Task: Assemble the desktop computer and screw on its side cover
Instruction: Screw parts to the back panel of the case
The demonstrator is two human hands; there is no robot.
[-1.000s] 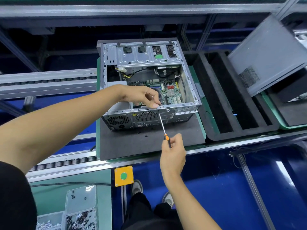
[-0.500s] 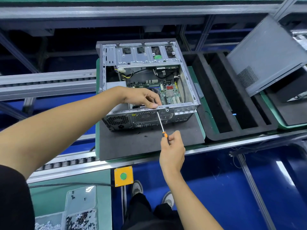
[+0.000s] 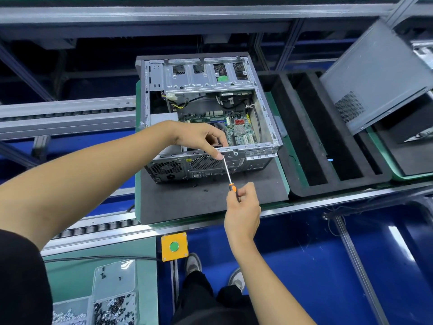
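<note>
An open desktop case (image 3: 264, 99) lies on its side on a dark foam mat (image 3: 187, 202), its motherboard (image 3: 241, 132) exposed. My left hand (image 3: 201, 137) reaches over the case's near rim and pinches at the screwdriver tip against the rear panel, thumb pressed by the tip; any screw there is hidden. My right hand (image 3: 243, 207) grips the orange-and-black handle of a thin screwdriver (image 3: 228, 171), whose shaft slants up to the rear panel beside the fan grille (image 3: 203, 161). The grey side cover (image 3: 377, 73) leans tilted at the far right.
A black foam tray with long slots (image 3: 328, 141) sits right of the case. Clear boxes of screws (image 3: 114, 299) stand at the bottom left. A yellow box with a green button (image 3: 174, 246) hangs from the conveyor rail. My feet are on the blue floor below.
The screwdriver tip and my left fingertips have shifted slightly left along the rear panel's top edge. My right hand has moved a little up and left with the handle.
</note>
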